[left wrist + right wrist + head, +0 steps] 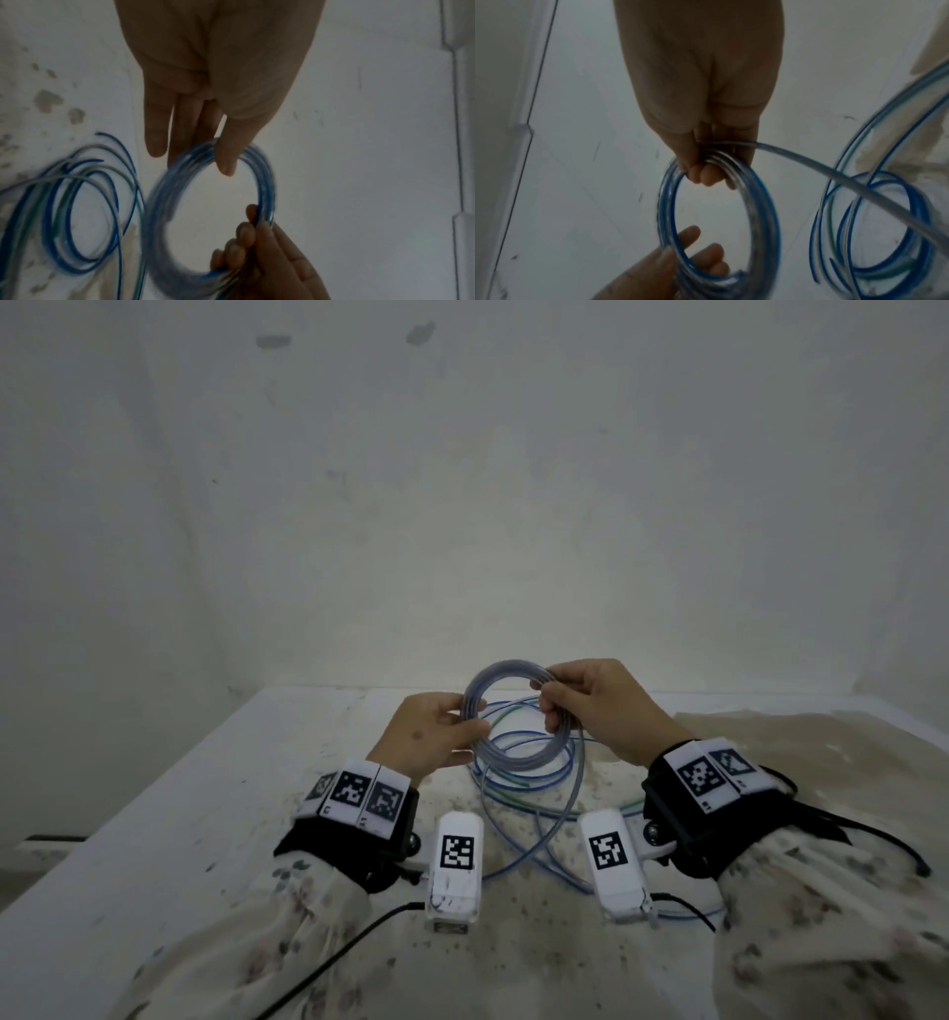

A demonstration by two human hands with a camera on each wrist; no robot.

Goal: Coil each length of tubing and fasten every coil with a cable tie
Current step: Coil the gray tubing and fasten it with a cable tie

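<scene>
I hold a coil of clear, blue-striped tubing upright above the table, one hand on each side. My left hand pinches its left side between thumb and fingers; the pinch shows in the left wrist view on the coil. My right hand has its fingers curled round the upper right of the coil. A loose tail of tubing runs from that grip down to the right. More loose blue, green and clear tubing lies in loops on the table under the coil.
The white table is stained and speckled, with a plain wall close behind its back edge. A brownish crumpled sheet covers the table's right side. Black cables trail from both wrist cameras near the front edge.
</scene>
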